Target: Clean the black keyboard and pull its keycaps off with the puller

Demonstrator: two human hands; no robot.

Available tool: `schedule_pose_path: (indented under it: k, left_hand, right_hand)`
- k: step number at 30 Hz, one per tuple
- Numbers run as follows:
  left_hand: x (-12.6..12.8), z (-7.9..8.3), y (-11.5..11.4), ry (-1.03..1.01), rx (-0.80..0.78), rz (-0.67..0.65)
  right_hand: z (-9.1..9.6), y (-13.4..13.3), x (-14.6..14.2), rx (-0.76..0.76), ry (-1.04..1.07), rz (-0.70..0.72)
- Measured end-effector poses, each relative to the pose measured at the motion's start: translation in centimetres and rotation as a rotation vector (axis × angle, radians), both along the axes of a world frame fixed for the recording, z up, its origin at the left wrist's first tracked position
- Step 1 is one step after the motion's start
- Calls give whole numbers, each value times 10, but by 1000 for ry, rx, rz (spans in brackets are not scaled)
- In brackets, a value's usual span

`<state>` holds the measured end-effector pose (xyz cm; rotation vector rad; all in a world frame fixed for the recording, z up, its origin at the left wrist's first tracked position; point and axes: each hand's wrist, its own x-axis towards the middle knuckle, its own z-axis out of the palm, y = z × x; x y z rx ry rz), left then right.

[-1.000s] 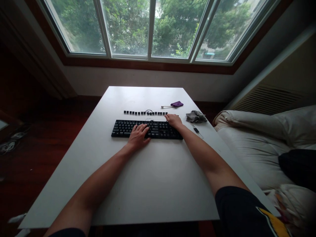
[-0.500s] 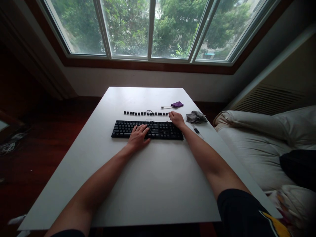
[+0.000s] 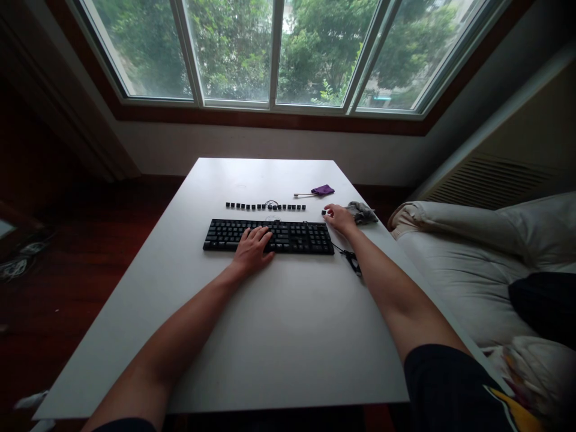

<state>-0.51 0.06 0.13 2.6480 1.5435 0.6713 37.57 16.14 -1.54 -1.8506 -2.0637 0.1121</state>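
Note:
A black keyboard (image 3: 288,237) lies across the middle of the white table (image 3: 279,336). My left hand (image 3: 252,246) rests flat on its keys with the fingers stretched out. My right hand (image 3: 341,219) is just past the keyboard's far right corner, fingers curled, its fingertips pinched on a small black keycap (image 3: 323,212) that sits low at the table surface. A row of several loose black keycaps (image 3: 252,206) lies in a line behind the keyboard, with a thin wire loop among them.
A crumpled grey cloth (image 3: 363,211) lies right beside my right hand. A purple-headed tool (image 3: 320,191) sits farther back. The keyboard's black cable (image 3: 350,258) runs off under my right forearm. A pale sofa (image 3: 472,258) borders the table's right side.
My right hand has moved from the right end of the keycap row out to the right, toward the grey cloth, with one keycap at its fingertips. The left hand has stayed on the keyboard.

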Motion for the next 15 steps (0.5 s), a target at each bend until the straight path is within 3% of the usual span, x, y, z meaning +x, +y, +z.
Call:
schedule_pose_path:
  k: [9,15]
  left_hand:
    - [-1,-1,0,1,-10,2]
    - [0,2,-1,-9,-18,1]
  right_hand:
    - [11,4,-16,-34,-150,-44]
    - [21,-13,-14,23,15,19]
